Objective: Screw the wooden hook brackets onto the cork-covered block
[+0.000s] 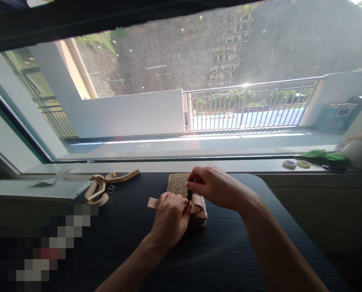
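Note:
My right hand (pixel 214 186) is closed around the short black handle of what looks like a screwdriver (pixel 190 194), held upright with its lower end pointing down at a curved wooden piece (pixel 152 202). Over that piece lies my left hand (pixel 170 215), its fingers wrapped round the wood and the thumb close to the tool's lower end. The wood's straight end sticks out to the left, its hooked end to the right. Beneath it is a brown, woven-textured block (pixel 176 182) on the dark table (pixel 126 247). My fingers hide the tool's tip.
Further curved wooden pieces (pixel 124 177) lie at the table's back left, with small dark bits like screws (pixel 110 187) beside them. On the windowsill (pixel 244 168) to the right are tape rolls (pixel 289 164), a green cloth or bag (pixel 322 156) and dark scissors-like tools (pixel 335 167). A window rises behind.

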A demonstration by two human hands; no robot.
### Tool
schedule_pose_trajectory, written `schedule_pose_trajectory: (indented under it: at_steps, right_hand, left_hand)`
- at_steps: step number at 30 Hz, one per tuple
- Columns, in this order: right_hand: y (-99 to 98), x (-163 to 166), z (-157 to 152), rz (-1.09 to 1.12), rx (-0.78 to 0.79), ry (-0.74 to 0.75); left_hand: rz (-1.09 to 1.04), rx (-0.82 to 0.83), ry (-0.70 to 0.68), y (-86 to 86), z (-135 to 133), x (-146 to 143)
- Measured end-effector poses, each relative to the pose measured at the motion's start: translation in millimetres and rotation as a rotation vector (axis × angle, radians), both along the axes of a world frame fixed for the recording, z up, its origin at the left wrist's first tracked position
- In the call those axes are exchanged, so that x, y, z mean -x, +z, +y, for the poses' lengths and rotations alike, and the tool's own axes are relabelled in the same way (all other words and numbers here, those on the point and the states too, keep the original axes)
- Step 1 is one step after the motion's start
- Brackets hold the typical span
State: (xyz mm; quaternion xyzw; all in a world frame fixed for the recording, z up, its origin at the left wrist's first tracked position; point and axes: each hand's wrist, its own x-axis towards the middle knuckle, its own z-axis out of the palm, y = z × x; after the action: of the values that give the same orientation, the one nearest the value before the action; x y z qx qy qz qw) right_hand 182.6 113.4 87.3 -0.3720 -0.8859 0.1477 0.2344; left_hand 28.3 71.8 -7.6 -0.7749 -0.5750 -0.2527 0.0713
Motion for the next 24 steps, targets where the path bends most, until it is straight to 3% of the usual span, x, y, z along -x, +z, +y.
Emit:
schedule_pose_trajectory:
  at_steps: [5,13,24]
  right_hand:
    - [-3.9,3.6,0.7,0.0,-0.02,-0.037]
    - [-2.8,7.3,-2.3,0.045,-0.012,0.105]
    - [-6.7,5.0,3.3,-0.016,-0.061,-0.045]
  left_hand:
    - [0.01,0.011,0.002,1.2,0.5,-0.1]
    - [0.028,0.007,0.027,2.2,-1.3,-0.2]
    - [0.028,0.056,0.015,3.7,-2.9,-0.8]
